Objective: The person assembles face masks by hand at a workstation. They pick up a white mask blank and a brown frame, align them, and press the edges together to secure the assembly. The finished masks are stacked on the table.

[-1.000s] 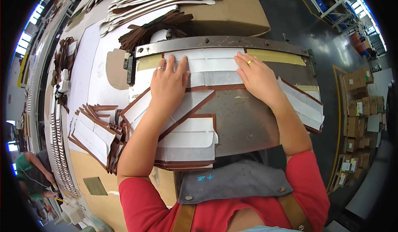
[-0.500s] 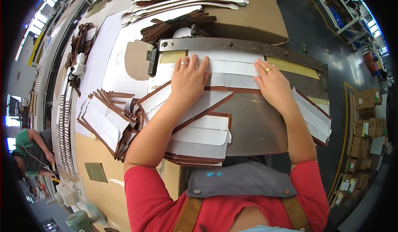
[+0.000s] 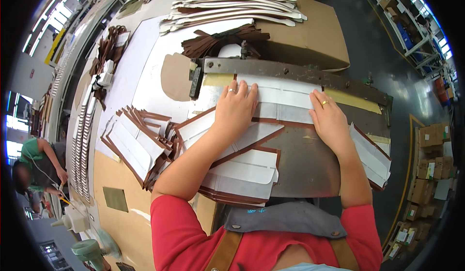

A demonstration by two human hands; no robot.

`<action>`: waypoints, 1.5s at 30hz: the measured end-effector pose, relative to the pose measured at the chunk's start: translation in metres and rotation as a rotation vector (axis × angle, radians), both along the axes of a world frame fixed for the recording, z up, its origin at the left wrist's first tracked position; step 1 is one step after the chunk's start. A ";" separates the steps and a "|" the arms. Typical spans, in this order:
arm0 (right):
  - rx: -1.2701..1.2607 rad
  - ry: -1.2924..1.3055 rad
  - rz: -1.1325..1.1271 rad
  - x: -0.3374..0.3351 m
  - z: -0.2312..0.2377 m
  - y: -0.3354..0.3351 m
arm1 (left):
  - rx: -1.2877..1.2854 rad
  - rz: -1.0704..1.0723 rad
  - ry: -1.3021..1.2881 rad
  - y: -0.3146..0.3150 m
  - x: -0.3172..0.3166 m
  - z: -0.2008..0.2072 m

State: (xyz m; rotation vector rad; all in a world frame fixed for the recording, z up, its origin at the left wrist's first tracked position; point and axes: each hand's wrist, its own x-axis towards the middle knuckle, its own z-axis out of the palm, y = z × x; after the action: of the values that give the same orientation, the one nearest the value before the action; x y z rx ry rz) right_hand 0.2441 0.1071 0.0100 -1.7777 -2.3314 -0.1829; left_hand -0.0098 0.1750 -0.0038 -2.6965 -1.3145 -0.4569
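near edge: grey apron [image 3: 286, 218] between red sleeves [image 3: 186, 227]; both forearms reach forward over the metal plate [image 3: 310, 172].
near stack: white, brown-edged panels, the near stack [image 3: 242, 172], overlapping the plate's left side, just beside the left forearm.
side stacks: left stack [image 3: 128, 143] fanned out; right stack [image 3: 370, 157] just beside the right forearm.
left hand: left hand [image 3: 236, 109] flat, fingers extended, resting on the work panel's left part; ring worn; grasping nothing.
right hand: right hand [image 3: 330, 121] likewise released, fingertips on the panel's right end; ring worn.
work panel: work panel [image 3: 283, 97] white, brown-edged, flat on the plate, far edge along the bar [image 3: 271, 68]; whether it tucks beneath, cannot tell.
flanks: yellow strip [image 3: 353, 101] right of the panel, another at left.
beyond bar: brown strips [image 3: 213, 43] bundled; pale strips [image 3: 237, 5] reaching over a cardboard box [image 3: 322, 36].
far left: co-worker [image 3: 46, 159], green sleeve.
far right: stacked cartons [image 3: 424, 193] past a yellow floor line.
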 end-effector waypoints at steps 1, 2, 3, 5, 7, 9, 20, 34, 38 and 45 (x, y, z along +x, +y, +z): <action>0.006 -0.004 0.005 0.000 0.000 0.001 | 0.009 0.005 0.001 0.001 0.000 0.001; 0.000 0.007 0.002 -0.001 0.001 0.000 | 0.011 0.004 0.000 0.000 0.000 -0.001; -0.005 0.018 0.000 -0.002 0.002 0.001 | 0.012 0.003 0.000 0.000 0.000 -0.002; -0.003 0.019 0.003 -0.003 0.003 0.001 | 0.055 0.003 0.011 0.001 -0.003 -0.006; 0.009 -0.001 0.019 -0.003 0.001 0.001 | 0.081 -0.005 0.001 0.000 -0.003 -0.005; 0.053 -0.026 0.020 -0.001 -0.003 0.001 | 0.089 -0.021 -0.035 0.001 -0.001 -0.003; 0.047 0.385 0.434 -0.081 -0.006 0.094 | -0.109 0.077 -0.293 0.019 -0.008 -0.001; 0.008 0.072 0.332 -0.025 0.001 0.079 | 0.097 0.160 0.020 0.017 -0.014 -0.013; -0.030 0.144 0.187 0.015 0.008 0.057 | 0.050 0.181 0.048 0.016 -0.012 -0.006; 0.133 0.191 0.088 0.016 -0.017 0.036 | 0.044 0.171 -0.030 0.021 -0.010 -0.006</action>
State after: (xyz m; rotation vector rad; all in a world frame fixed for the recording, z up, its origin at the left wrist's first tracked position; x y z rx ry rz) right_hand 0.2597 0.1432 -0.0069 -1.5545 -2.2033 -0.1440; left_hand -0.0201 0.1964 -0.0103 -2.5239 -1.5082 -0.5029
